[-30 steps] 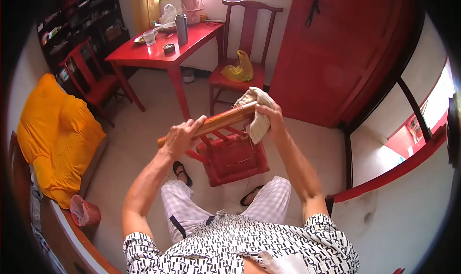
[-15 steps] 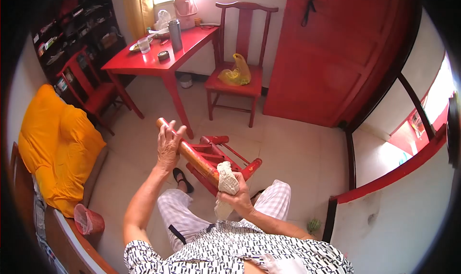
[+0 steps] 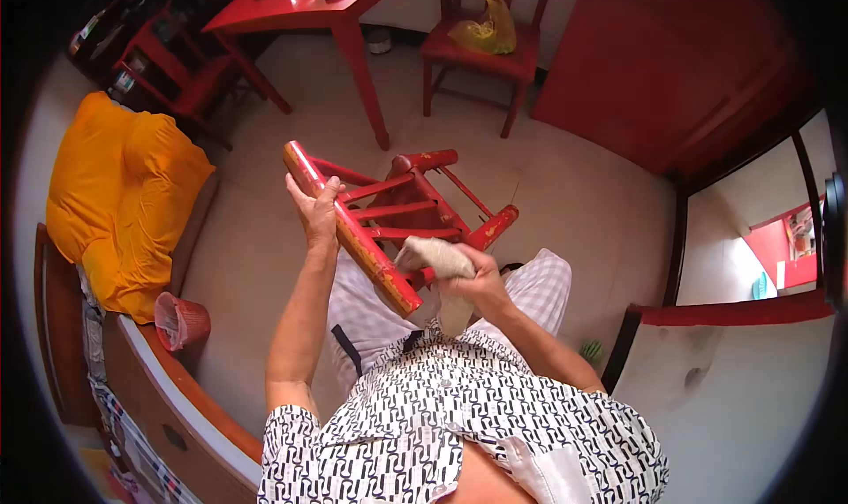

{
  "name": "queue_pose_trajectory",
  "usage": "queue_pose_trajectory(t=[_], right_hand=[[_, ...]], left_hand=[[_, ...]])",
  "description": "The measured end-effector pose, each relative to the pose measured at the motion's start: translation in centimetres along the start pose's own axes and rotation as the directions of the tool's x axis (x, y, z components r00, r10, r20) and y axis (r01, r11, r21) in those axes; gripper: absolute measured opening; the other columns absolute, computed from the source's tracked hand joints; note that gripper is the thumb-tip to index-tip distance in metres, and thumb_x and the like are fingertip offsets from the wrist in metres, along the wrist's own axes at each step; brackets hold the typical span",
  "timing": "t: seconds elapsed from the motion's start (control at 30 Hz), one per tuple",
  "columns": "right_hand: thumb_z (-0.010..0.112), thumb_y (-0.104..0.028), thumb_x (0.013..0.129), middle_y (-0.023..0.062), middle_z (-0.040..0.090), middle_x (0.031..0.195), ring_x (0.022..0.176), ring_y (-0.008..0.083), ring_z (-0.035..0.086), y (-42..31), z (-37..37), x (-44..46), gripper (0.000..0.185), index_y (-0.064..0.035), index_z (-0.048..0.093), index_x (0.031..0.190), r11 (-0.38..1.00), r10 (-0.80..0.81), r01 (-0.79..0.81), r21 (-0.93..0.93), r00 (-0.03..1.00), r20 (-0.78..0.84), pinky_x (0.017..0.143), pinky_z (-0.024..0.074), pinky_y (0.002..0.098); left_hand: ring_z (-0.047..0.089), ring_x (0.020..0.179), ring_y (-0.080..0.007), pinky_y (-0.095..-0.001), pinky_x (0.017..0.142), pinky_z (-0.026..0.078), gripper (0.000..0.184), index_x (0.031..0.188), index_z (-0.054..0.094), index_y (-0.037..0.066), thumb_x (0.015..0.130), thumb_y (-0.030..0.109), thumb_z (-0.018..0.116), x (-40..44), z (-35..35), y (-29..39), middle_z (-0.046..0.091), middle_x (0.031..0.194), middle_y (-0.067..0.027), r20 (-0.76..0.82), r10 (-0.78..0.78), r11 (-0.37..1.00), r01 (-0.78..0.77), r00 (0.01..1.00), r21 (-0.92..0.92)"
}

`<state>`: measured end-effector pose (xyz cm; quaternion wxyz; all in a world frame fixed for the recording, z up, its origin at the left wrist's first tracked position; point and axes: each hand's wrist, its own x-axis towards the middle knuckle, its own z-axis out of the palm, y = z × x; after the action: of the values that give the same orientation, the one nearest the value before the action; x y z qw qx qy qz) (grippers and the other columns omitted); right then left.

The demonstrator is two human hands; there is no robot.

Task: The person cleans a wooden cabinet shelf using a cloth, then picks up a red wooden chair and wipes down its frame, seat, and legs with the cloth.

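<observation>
A red wooden stool with worn, chipped paint is tilted in front of my lap, its legs and crossbars pointing away to the right. Around the upper part of its long thick edge piece wraps my left hand, thumb on top. My right hand grips a crumpled off-white cloth, one end of which hangs down below the fist. The cloth is beside the lower end of that same edge piece and looks slightly blurred; whether it touches the wood I cannot tell.
A red table and a red chair holding a yellow plastic bag stand ahead. To the left are an orange-covered seat and a red wastebasket. A red-topped low wall is on the right.
My view has tipped downward. The stool has turned, showing more of its crossbars. My left hand now wraps the edge piece, and the cloth has moved off its top to the right side.
</observation>
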<state>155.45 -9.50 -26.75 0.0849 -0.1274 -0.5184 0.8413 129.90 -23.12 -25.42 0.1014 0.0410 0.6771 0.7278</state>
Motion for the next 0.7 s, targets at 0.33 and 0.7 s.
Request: queue_pose_trajectory(t=[0.33,0.7], right_hand=[[0.058,-0.017,0.089,0.0129,0.056,0.131,0.121,0.0325,0.055,4.3,4.8,12.0,0.042,-0.0095,0.058,0.130,0.638,-0.355,0.424,-0.643,0.903,0.243,0.102,0.0455,0.0403],[0.054,-0.023,0.090,0.0147,0.058,0.118,0.101,0.0308,0.063,17.4,-14.7,11.7,0.037,-0.0116,0.061,0.125,0.299,-0.300,-0.238,-0.924,0.896,-0.328,0.078,0.0557,0.0464]], left_hand=[[0.056,0.117,-0.0291,-0.0374,0.099,0.046,0.076,0.152,0.021,0.002,0.096,0.034,0.061,0.8,-2.2,-2.4,0.048,0.136,-0.0205,-0.059,0.047,0.993,-0.040,0.997,0.113],[0.064,0.096,-0.0196,-0.0317,0.084,0.052,0.077,0.153,0.017,0.002,0.097,0.030,0.061,-4.1,-1.3,0.7,0.058,0.108,-0.0108,-0.085,0.098,0.980,-0.081,0.992,0.183]])
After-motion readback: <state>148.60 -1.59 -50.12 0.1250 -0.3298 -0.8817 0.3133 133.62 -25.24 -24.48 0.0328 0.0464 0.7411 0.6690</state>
